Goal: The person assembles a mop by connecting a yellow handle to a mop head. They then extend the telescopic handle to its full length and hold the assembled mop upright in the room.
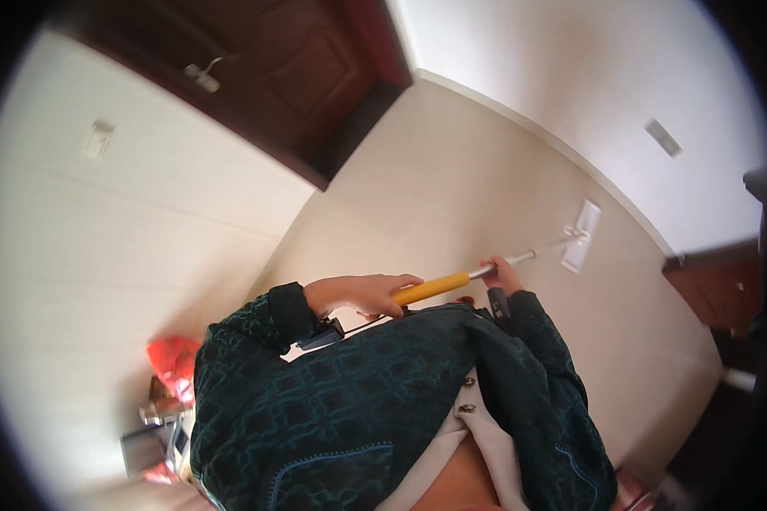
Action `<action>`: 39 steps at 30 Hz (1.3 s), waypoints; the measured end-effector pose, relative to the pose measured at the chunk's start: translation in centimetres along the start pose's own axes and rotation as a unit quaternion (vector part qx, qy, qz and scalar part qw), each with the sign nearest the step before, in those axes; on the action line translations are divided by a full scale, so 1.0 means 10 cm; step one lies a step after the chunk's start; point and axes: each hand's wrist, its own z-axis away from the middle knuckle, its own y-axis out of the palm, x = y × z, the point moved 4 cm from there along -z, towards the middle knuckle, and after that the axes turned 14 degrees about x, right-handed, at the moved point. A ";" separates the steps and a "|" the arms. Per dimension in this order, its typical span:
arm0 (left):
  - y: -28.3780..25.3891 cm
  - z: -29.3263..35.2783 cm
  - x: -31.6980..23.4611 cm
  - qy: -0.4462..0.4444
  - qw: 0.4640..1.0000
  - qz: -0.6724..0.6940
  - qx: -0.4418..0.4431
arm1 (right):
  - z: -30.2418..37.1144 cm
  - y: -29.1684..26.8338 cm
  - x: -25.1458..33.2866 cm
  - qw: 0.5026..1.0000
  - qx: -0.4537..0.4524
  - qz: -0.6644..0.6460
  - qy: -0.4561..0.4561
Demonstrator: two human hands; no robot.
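A flat mop reaches out to the right, with its yellow handle grip [435,289] near my body and its pale pole running toward the floor. The long white mop head [585,235] lies on the floor close to the right-hand wall. Around the rear end of the yellow grip, my left hand [358,294] is closed. My right hand [504,278] wraps the pole just beyond the yellow part. Each wrist carries a dark strapped-on device, under dark green patterned sleeves.
A dark brown door [290,77] with a metal handle stands at the far left. Pale floor [400,187] spreads between white walls. Reddish-brown furniture [716,285] stands at the right. A red bag [175,362] and other items sit at the lower left.
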 end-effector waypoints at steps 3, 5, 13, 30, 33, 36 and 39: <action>0.37 -0.23 -0.36 -0.012 1.000 -0.019 -0.006 | 0.34 -0.49 0.27 0.999 -0.031 -0.025 0.015; 0.41 -0.35 -0.45 -0.025 0.999 -0.041 -0.013 | 0.36 -0.61 0.31 0.999 -0.032 -0.036 0.019; 0.73 -1.16 -1.11 -0.057 0.995 -0.088 0.001 | 0.66 -1.55 0.80 0.997 -0.023 -0.070 -0.018; 2.64 -4.31 -3.68 -0.069 0.886 -0.408 0.208 | 3.57 -4.91 1.80 0.929 -0.219 -0.152 -0.256; 2.91 -4.40 -3.87 -0.044 0.860 -0.448 0.239 | 4.12 -4.95 1.76 0.896 -0.284 -0.183 -0.288; 3.11 -4.47 -3.99 -0.067 0.840 -0.494 0.215 | 4.31 -4.87 1.77 0.883 -0.277 -0.226 -0.303; 3.14 -4.53 -4.07 -0.048 0.812 -0.539 0.217 | 4.32 -4.95 1.64 0.876 -0.279 -0.255 -0.298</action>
